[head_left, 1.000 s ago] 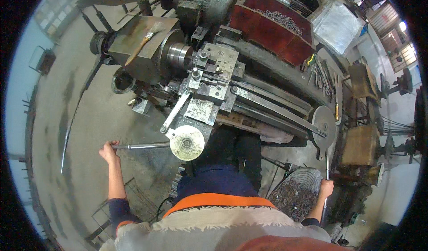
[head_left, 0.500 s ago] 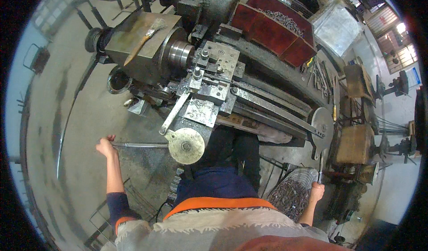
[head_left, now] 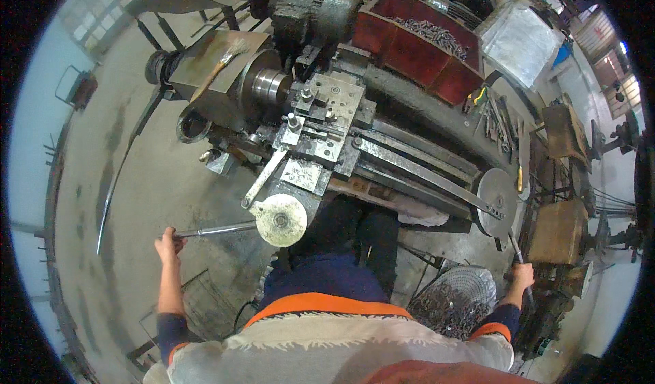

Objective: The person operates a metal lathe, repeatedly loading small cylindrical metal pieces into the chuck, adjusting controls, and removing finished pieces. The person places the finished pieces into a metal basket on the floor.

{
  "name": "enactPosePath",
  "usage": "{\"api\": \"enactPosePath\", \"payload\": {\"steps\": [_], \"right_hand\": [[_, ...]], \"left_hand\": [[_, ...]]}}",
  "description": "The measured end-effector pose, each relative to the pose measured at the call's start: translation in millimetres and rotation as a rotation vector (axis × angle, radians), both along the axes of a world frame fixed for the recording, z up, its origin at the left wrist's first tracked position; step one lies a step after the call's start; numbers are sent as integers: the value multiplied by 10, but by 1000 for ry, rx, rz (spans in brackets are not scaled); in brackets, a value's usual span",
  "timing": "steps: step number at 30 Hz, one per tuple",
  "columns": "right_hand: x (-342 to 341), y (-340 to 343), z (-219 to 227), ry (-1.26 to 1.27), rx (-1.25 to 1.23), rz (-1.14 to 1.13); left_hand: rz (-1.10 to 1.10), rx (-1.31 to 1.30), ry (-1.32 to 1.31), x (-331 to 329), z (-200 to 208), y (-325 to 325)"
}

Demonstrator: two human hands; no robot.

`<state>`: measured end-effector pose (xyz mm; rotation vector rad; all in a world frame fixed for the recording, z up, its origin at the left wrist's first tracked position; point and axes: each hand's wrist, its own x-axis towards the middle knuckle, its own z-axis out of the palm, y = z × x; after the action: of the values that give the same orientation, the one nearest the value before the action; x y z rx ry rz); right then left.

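Note:
At the left, my left hand [head_left: 168, 244] is closed round the outer end of a metal lever [head_left: 220, 230]. That lever runs to a pale round disc [head_left: 281, 220] at the front of a lathe's slide [head_left: 303, 172]. My right hand [head_left: 522, 275] grips a second metal lever [head_left: 516, 246], which hangs from a larger grey disc [head_left: 497, 202] at the right end of the lathe bed. Between the two hands, the tool block [head_left: 333, 104] sits beside the shiny chuck [head_left: 271, 85]. Whether a workpiece is in the chuck is too small to tell.
A brush [head_left: 217, 74] lies on the headstock [head_left: 198, 60]. Behind the bed stands a red tray [head_left: 409, 53] holding many small metal parts. Hand tools [head_left: 498, 125] lie right of it. A wire basket [head_left: 477, 285] of dark pieces stands low, near my right arm.
My right hand has swung outward to the right with its lever, and the grey disc has turned. My left hand stays on its lever, slightly lower. The whole view has shifted a little.

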<state>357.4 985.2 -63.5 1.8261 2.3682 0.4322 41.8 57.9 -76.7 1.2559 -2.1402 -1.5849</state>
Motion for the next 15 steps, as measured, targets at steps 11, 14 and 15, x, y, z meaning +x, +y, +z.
{"api": "enactPosePath", "payload": {"steps": [11, 14, 15], "right_hand": [[-142, -796, -408, 360, 241, 356], [13, -1218, -584, 473, 43, 353], [-257, -1525, -384, 510, -58, 304]], "left_hand": [[-833, -1092, -145, -1642, -920, -622], [-1037, -1145, -191, -2188, -910, 157], [-1092, -1155, -221, -2232, -1022, 168]]}}
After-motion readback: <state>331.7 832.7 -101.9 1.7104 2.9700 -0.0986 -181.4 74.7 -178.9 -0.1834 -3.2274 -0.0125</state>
